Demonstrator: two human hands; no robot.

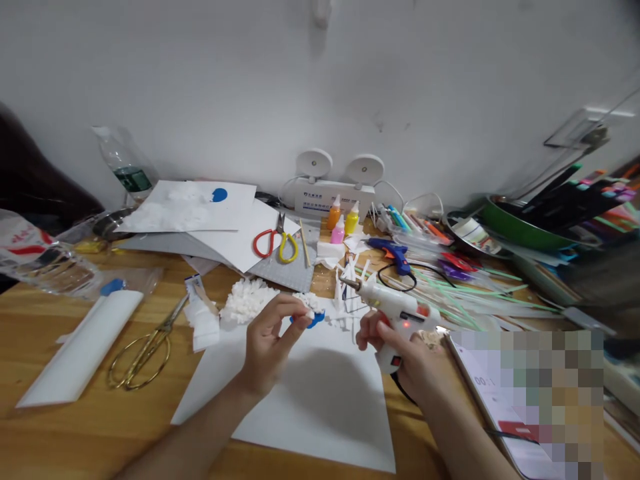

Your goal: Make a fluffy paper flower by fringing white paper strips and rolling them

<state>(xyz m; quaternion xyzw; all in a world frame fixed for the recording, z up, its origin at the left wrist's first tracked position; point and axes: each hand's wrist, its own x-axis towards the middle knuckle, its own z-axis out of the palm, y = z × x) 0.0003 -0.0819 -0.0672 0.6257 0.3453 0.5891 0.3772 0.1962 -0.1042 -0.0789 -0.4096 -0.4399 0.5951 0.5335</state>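
Observation:
My left hand point(270, 340) is closed in a pinch on a small white tuft point(309, 313), too small to make out in full. Just beyond its fingertips lies a blue cut-out point(316, 321) with white fluffy bits on it, partly hidden by my fingers. My right hand point(395, 343) is wrapped around the handle of a white hot glue gun point(395, 303), whose red light is lit and whose nozzle points left. Under both hands is a white sheet of paper point(320, 407). A pile of white crumpled tufts point(249, 300) sits at its back left.
Gold-handled scissors point(143, 353) and a rolled white paper point(85, 353) lie left. Behind are red-and-yellow scissors point(277, 241), paint bottles point(337, 230) and a blue glue gun point(393, 252). A tablet-like screen point(480, 380) is at right, near a green bowl point(520, 227) of markers.

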